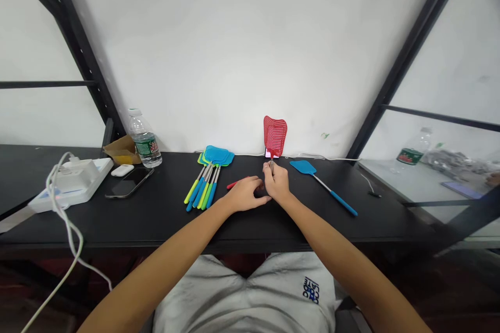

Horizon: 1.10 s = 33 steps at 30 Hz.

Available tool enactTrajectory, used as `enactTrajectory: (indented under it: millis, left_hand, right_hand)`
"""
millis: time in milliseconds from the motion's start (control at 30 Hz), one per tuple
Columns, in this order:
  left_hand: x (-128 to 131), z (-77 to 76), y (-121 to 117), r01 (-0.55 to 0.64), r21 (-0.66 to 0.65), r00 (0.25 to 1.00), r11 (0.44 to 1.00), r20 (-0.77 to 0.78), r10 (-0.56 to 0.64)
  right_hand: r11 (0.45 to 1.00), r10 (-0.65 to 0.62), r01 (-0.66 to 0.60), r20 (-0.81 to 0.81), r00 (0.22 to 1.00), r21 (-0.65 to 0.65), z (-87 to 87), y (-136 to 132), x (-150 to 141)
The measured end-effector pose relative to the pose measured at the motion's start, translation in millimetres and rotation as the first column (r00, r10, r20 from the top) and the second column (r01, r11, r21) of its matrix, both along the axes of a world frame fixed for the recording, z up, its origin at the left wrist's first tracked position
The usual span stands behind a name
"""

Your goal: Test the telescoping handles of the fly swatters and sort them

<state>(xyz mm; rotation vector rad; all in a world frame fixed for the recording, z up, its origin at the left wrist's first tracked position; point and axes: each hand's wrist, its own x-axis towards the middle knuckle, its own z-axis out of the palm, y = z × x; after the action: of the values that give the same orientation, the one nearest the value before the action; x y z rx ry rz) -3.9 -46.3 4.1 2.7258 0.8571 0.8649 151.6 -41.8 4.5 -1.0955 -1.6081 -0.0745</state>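
Along black tabletop (117,223), left to right: stacked blue and green fly swatters (209,179); partly hidden red object (233,184); left hand (246,193) cupped, empty, just beside right hand (276,183), which pinches metal shaft (272,167) of upright red fly swatter (275,136); blue fly swatter (308,168) lying flat.

On the black desk (164,218) — a plastic water bottle (145,140), a smartphone (128,183), a white power strip (70,187), a white cable (68,229).

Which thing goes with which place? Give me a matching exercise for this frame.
Things:
1. red fly swatter
2. blue fly swatter
3. water bottle
4. phone

Places:
A. standing near the wall
B. lying flat at the right of the table
C. lying flat at the table's left
D. held upright in the right hand

Pairs: 1-D, 2-B, 3-A, 4-C
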Motion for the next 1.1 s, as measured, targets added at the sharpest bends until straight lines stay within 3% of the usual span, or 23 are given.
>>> enactTrajectory:
  millis: [467, 1100]
  left_hand:
    - [5.5, -3.2, -0.2, 0.075, -0.162, 0.993, 0.984, 0.099, -0.060]
    - [8.2, -9.9, 4.1, 0.035, -0.170, 0.995, 0.985, 0.096, -0.018]
  right_hand:
    - [0.995, 0.074, -0.075, 0.026, 0.997, 0.061, -2.8, -6.5, -6.6]
    - [0.991, 0.065, -0.063, -0.016, 0.998, 0.116, 0.0, -6.2, -6.0]
